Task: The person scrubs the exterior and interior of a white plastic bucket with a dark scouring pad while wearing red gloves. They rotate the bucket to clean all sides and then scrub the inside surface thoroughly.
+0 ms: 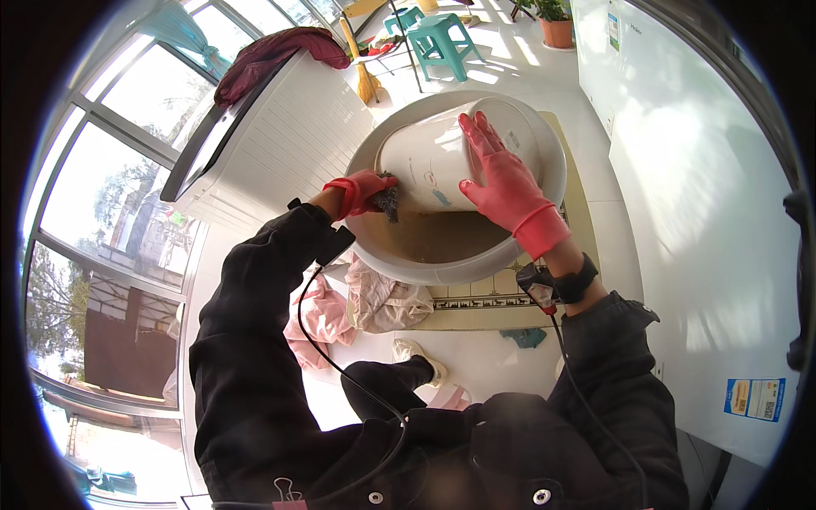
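Observation:
A large pale round basin [440, 276] holds murky brownish water [440, 239]. In it a white plastic bucket [427, 159] lies tilted on its side, bearing a printed picture and small writing. My left hand [362, 192], in a red rubber glove, grips a dark grey scouring pad [386, 199] at the bucket's left end. Flat against the bucket's right end rests my right hand [500, 178], also in a red glove, with the thumb apart from the fingers. The inside of the bucket is hidden from me.
The basin stands on a patterned mat [478, 299]. Crumpled cloths [389, 296] lie by its near side, and a dark green rag [523, 336] lies on the floor. A ribbed white appliance [287, 134] is at left, a white Haier appliance [695, 210] at right. Beyond are teal stools [440, 41] and a broom [365, 80].

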Motion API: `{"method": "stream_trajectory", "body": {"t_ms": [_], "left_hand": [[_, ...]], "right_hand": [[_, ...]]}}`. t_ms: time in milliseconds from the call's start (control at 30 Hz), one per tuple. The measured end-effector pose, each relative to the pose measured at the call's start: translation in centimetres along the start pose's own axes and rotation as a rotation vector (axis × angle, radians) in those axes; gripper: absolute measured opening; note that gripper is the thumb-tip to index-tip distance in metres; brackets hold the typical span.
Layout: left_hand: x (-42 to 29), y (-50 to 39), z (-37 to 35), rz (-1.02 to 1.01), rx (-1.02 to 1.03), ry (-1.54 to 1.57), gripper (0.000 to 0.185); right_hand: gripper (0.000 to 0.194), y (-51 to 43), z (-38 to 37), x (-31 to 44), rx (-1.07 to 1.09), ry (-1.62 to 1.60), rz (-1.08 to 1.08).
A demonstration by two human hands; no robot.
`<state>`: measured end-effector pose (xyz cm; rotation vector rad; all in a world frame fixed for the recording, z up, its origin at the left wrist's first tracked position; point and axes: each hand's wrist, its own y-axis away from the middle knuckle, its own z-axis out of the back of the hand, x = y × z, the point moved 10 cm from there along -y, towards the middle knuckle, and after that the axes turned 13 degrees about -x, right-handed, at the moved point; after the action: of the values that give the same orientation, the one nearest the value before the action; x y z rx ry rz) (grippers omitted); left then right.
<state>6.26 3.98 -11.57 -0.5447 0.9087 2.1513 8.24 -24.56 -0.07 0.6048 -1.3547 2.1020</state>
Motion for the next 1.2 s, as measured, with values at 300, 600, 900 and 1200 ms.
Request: {"method": "stream_trajectory", "body": {"t_ms": [300, 600, 900, 1200], "left_hand": [[-2.7, 2.6, -11.1, -0.569, 0.339, -1.055, 0.043], [0.1, 5.8, -19.2, -0.868, 0.952, -1.1, 0.046], [-12.7, 12.5, -3.4, -0.897, 0.259, -0.414, 0.038], [-16.4, 10.2, -2.0, -1.115, -0.297, 0.084, 0.041]], "right_hand": [[0.077, 0.3, -2.8, -1.1, 0.008, 0.295, 0.027], [0.072, 0.3, -2.8, -3.3, 0.142, 0.139, -0.175], [0.074, 0.2, -3.1, -4.1, 0.135, 0.098, -0.177], [0.075, 0.2, -3.1, -3.9, 0.101, 0.161, -0.18]]}}
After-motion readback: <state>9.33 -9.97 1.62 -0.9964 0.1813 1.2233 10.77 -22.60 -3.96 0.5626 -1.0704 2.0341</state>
